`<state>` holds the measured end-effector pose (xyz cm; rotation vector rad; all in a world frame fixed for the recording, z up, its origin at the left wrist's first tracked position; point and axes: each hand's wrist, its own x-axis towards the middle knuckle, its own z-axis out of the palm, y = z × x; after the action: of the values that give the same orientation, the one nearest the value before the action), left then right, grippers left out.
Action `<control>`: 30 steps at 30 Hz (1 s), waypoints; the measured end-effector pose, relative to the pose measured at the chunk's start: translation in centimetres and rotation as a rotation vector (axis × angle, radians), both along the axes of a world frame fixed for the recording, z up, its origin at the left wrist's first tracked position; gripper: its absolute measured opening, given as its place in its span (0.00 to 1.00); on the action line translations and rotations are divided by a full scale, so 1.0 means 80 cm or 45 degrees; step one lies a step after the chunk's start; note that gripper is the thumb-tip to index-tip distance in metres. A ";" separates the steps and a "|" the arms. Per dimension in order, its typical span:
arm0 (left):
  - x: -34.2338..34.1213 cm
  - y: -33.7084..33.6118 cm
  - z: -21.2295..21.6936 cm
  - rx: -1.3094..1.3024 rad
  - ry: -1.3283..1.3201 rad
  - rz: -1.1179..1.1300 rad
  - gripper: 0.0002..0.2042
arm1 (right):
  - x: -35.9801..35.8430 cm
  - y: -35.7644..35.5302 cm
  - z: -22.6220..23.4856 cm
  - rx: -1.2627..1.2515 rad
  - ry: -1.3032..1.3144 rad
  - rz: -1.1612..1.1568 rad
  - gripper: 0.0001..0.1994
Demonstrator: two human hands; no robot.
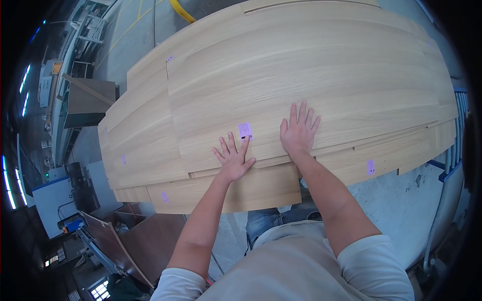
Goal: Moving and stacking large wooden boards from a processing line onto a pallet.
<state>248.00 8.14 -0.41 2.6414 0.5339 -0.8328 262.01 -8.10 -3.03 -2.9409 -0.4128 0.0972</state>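
A large light wood-grain panel [311,65] lies flat on top of other boards in front of me. My left hand [234,161] rests on it near its front edge, fingers spread. One of its fingers touches a purple label [245,130] stuck to the panel. To the right, my right hand [299,131] lies flat on the same panel with its fingers apart. Neither hand grips anything. Below the panel's front edge, a lower board [266,188] sticks out toward my body.
More wood-grain boards [135,145] with small purple labels spread left and right under the panel. A brown box-like unit [145,241] stands at the lower left. Blue metal rails [459,130] are at the right edge. A yellow hose or tube [182,11] shows beyond the far edge.
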 end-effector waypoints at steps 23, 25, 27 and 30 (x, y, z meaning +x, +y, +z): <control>-0.139 0.214 -0.072 -0.126 -0.784 1.394 0.17 | -0.001 0.000 -0.002 0.000 0.032 0.009 0.29; -0.137 0.215 -0.073 -0.147 -0.840 1.503 0.16 | -0.001 0.000 -0.001 -0.005 0.028 0.008 0.30; -0.136 0.218 -0.071 -0.137 -0.828 1.511 0.16 | -0.001 0.001 -0.001 -0.009 0.026 0.000 0.30; -0.136 0.223 -0.065 -0.181 -0.783 1.567 0.16 | -0.002 0.001 -0.002 -0.012 0.013 0.004 0.30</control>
<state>237.09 26.01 -5.63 1.7139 1.5269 0.2936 261.87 -8.00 -3.15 -2.9474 -0.4161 0.1152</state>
